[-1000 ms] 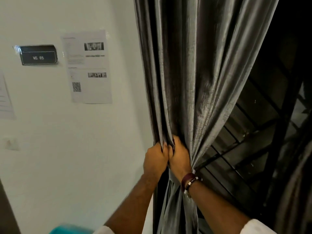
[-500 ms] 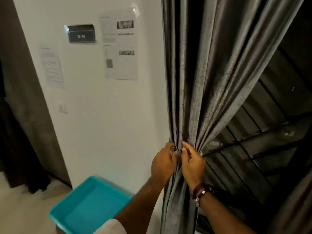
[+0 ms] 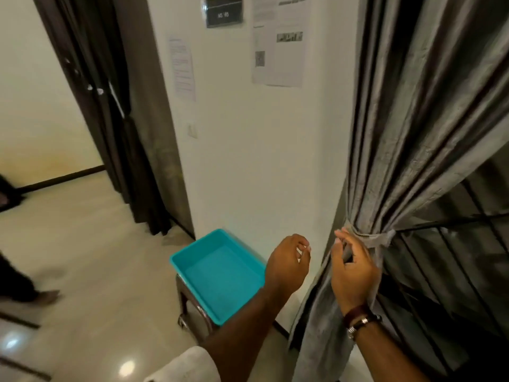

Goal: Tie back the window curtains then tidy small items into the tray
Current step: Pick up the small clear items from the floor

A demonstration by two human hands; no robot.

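Observation:
A grey curtain (image 3: 421,128) hangs at the right, gathered at its waist by a grey tie band (image 3: 381,238). My right hand (image 3: 354,271) is in front of the gathered cloth just left of the band, fingers loosely bent, holding nothing that I can see. My left hand (image 3: 287,261) hovers apart from the curtain, over the white wall, fingers relaxed and empty. A turquoise tray (image 3: 192,253) sits on a small stool below and left of my left hand; nothing lies in it.
A white wall (image 3: 256,161) with taped papers (image 3: 278,42) and a dark nameplate (image 3: 223,12) stands between the curtain and a second dark curtain (image 3: 132,133) at the left. Dark window bars (image 3: 454,244) lie behind the grey curtain. Glossy floor (image 3: 82,271) spreads to the left.
Both hands have let go of the curtain's gathered part and drawn back, the left one moving left off the cloth. The view has swung left and down, showing the tray and floor.

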